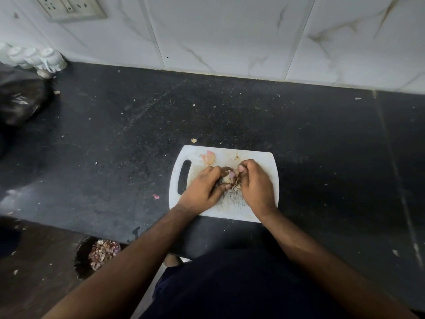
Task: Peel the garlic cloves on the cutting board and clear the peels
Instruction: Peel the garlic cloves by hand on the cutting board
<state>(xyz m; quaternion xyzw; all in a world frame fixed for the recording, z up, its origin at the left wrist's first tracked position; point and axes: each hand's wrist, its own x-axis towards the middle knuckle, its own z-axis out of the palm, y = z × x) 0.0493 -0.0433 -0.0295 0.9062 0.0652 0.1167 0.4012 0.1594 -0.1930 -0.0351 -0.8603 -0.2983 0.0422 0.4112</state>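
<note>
At the far left of the frame a black plastic bag [19, 97] slumps on the dark countertop [322, 146] below a cluster of white cups [34, 57], and low down a bin of peels [101, 254] sits beneath the counter edge. Right of centre, my left hand [202, 187] and right hand [255, 183] meet over the white cutting board [264, 162], fingers of both pinched shut around a garlic clove [230, 178] with loose papery peels [236, 186] under it; a pinkish peel scrap [209, 157] lies near the board's upper edge
</note>
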